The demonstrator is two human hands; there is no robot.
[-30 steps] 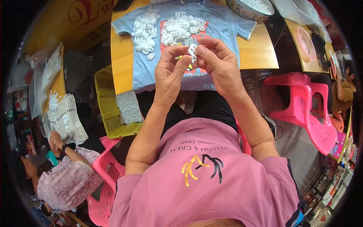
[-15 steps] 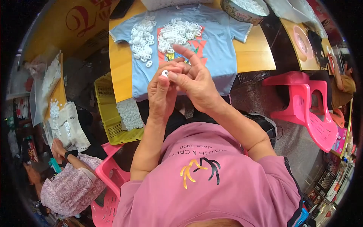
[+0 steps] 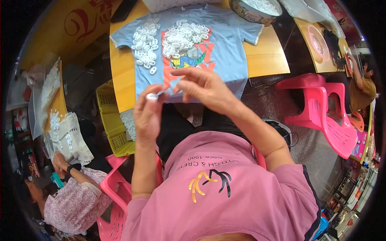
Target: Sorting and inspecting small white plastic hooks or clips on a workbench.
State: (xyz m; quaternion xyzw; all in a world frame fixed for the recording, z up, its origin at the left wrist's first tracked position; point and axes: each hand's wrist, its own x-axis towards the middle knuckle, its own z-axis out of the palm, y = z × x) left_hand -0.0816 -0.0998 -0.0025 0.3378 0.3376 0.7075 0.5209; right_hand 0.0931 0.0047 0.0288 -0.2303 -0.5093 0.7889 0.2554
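A small white oval plastic piece (image 3: 152, 97) is pinched between the thumb and fingers of my left hand (image 3: 147, 114), just beyond the table's near edge. To its right, my right hand (image 3: 209, 90) hovers with its fingers apart and nothing visible in them; the two hands are separated by a small gap. Beyond them a light blue T-shirt (image 3: 229, 56) with a coloured print lies flat on the table. On it rest a narrow pile of similar white pieces (image 3: 144, 45) at the left and a wider pile (image 3: 184, 38) in the middle, their holes showing.
A round tin (image 3: 257, 18) and a white container (image 3: 177, 4) hold white bits at the back of the wooden table (image 3: 267, 56). A yellow crate (image 3: 107, 100) stands at left, pink chairs (image 3: 313, 100) at right. Another person (image 3: 78, 197) works at left.
My hands have come apart: the left moved left and down with the white piece, the right has drawn away from it. The view has shifted slightly.
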